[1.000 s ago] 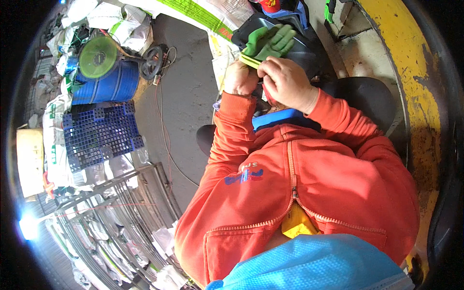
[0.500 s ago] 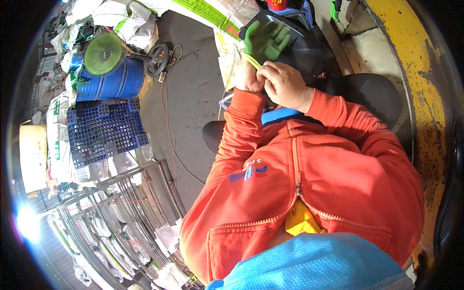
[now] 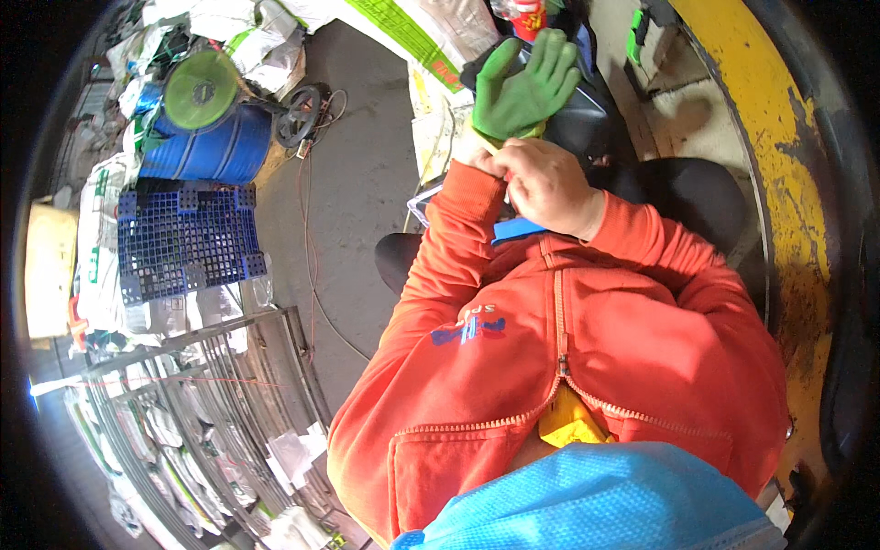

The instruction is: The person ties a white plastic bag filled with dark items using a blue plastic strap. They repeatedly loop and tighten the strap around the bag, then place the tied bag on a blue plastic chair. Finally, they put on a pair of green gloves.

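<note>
My left hand (image 3: 524,92) wears a green knitted glove, palm up, its fingers stretched out. At that wrist, the glove's yellow-green cuff (image 3: 484,137) lies close to the end of the red sleeve (image 3: 467,197). My bare right hand (image 3: 553,183) is closed at the left wrist, its bent fingers pinching by the glove's cuff. Those fingers partly hide exactly what edge they grip. Behind the gloved hand is a dark, shiny surface (image 3: 582,115).
A red container (image 3: 527,20) stands beyond the glove. To the left are a blue drum (image 3: 211,147), a green fan (image 3: 200,89), a blue plastic pallet (image 3: 191,240) and a metal rack (image 3: 211,394). Cables (image 3: 316,266) cross the floor. A worn yellow edge (image 3: 779,156) curves along the right.
The gloved fingers have turned from blurred and tilted to upright and spread. My right hand has shifted slightly down toward the left sleeve, and the stretched glove cuff now sits closer to the wrist.
</note>
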Demonstrator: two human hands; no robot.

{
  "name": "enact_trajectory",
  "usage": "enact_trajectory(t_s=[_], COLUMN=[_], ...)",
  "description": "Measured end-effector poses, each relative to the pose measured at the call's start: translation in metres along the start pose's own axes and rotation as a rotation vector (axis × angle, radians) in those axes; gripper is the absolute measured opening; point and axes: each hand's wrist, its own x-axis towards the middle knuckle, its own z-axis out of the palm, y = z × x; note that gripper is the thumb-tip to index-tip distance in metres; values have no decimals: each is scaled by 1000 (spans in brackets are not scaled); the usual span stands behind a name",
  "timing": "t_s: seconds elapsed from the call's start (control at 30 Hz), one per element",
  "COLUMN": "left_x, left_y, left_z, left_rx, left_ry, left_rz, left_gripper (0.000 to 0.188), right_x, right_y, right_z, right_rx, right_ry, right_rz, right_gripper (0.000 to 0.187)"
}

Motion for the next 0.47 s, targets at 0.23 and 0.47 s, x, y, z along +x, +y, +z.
enact_trajectory(t_s=[0.23,0.47], left_x=[-37,-16], left_y=[31,72], left_z=[28,55], left_rx=[-271,-359], left_ry=[-63,-992], left_rz=[370,370], left_gripper=[45,43], right_x=[17,20], right_y=[-2,-19], right_z=[6,13], right_rx=[-143,-196], right_ry=[185,127], right_rz=[69,-172], right_gripper=[29,27])
